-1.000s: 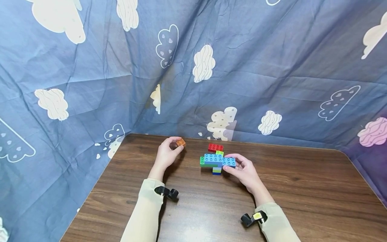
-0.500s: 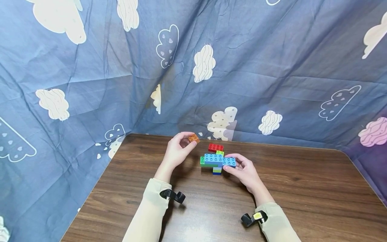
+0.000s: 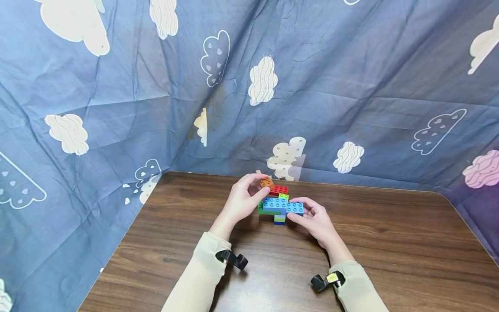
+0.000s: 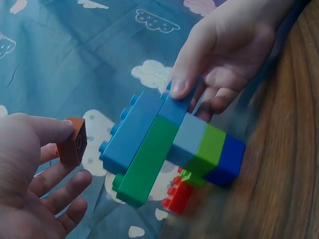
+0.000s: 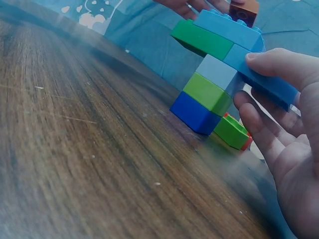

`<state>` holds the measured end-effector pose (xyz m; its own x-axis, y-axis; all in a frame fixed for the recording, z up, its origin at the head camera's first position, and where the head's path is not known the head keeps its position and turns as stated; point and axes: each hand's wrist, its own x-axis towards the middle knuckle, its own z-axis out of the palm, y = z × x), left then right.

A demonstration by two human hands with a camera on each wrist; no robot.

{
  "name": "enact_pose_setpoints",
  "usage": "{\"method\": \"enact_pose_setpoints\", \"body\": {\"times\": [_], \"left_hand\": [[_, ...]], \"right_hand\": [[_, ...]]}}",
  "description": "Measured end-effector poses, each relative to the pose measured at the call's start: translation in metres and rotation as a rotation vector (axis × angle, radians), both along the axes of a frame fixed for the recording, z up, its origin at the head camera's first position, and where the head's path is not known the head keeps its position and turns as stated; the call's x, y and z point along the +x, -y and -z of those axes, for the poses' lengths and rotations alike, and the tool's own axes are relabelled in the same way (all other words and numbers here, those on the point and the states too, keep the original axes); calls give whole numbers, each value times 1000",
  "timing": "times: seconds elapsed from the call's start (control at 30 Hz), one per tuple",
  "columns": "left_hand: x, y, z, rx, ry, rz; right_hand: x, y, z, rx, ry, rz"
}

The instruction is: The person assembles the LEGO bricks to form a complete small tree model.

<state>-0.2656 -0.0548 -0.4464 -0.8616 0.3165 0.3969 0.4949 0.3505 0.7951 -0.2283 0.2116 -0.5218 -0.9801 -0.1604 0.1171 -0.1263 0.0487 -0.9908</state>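
Observation:
Between thumb and fingers my left hand [image 3: 242, 197] pinches an orange toy brick [image 3: 266, 183]. The left wrist view shows this orange brick [image 4: 74, 141] apart from the brick build. My right hand [image 3: 319, 220] pinches the right end of the build at a blue brick [image 3: 295, 208]. Another blue brick [image 3: 274, 204] lies on top, over a green brick [image 5: 202, 40]. Below them stands a column of a light blue brick [image 5: 215, 71], a lime brick [image 5: 206, 94] and a dark blue brick [image 5: 196, 114].
Behind the build lie a red brick [image 3: 281, 190] and a small lime brick [image 3: 283, 197]. They sit on the brown wooden table [image 3: 374, 242]. A blue cloth with clouds [image 3: 312, 95] hangs along the table's back edge.
My left hand has carried the orange brick rightward, from the build's left to just above and behind its left part. The right hand and the build have stayed put.

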Motion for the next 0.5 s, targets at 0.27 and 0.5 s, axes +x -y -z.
{"method": "enact_pose_setpoints", "body": {"times": [0.27, 0.5], "left_hand": [[7, -13, 1, -28, -10, 42], [12, -27, 3, -62, -54, 95]], "right_hand": [[0, 0, 0, 2, -11, 0], [-1, 0, 1, -14, -22, -10]]}}
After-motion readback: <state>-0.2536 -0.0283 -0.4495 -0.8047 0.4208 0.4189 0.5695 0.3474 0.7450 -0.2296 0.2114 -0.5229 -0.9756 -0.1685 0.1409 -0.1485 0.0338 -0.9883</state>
